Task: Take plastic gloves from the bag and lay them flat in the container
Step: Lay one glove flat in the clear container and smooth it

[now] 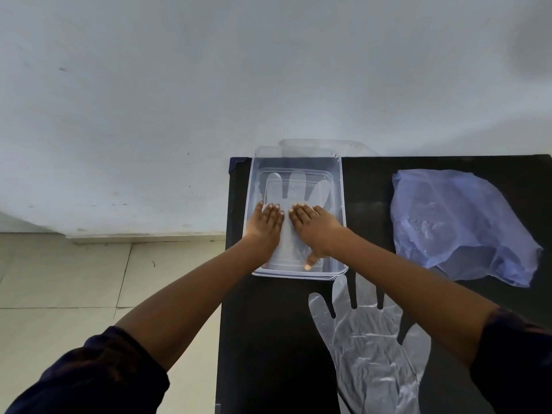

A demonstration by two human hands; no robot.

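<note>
- Left hand (266,223) & right hand (316,228): fingers straight, together, pressing thin clear plastic glove (294,189) flat inside clear rectangular plastic container (340,204) at black table's (268,339) far-left corner.
- 2nd clear glove (370,345) lies on table near front edge; blue plastic bag (457,222) by right edge.
- Risk: film prob clings to palms, lifts & wrinkles on release.

Both hands, left (266,223) and right (317,228), press a clear plastic glove (294,186) flat inside the transparent rectangular container (340,186). A second clear glove (370,348) and a bluish plastic bag (457,222) lie on the black bench (268,339).
</note>
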